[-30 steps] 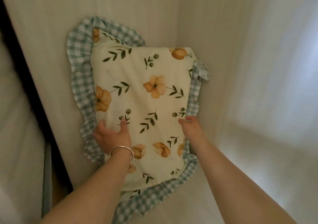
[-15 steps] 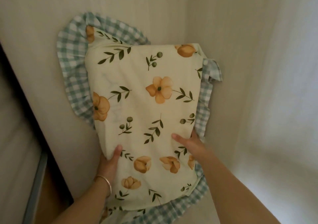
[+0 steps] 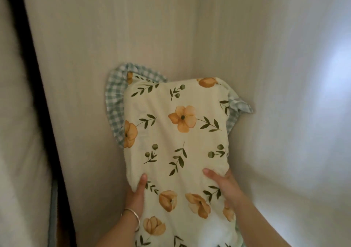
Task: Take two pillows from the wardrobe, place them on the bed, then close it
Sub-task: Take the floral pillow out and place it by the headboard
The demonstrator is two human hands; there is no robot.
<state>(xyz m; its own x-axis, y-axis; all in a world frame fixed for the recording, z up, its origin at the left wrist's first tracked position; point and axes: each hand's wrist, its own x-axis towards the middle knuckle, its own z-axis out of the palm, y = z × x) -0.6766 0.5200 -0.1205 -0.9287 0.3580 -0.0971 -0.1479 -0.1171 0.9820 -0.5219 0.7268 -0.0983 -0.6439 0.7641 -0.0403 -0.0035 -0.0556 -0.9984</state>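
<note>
Head view: pillow [image 3: 178,142] between left hand [image 3: 135,197] and right hand [image 3: 225,185].

We're in a home here, a bedroom by the look of it, peering into a pale, cream-coloured wardrobe interior [image 3: 133,38] whose plain panels meet in a corner. The household linen says it all: a soft cream pillow printed with orange flowers and green leaves, edged in a blue-and-white gingham frill [image 3: 178,136]. Down the left side runs a dark vertical edge [image 3: 43,114], with a pale surface beyond it. Light is dim and domestic, with a soft glow at right.
</note>
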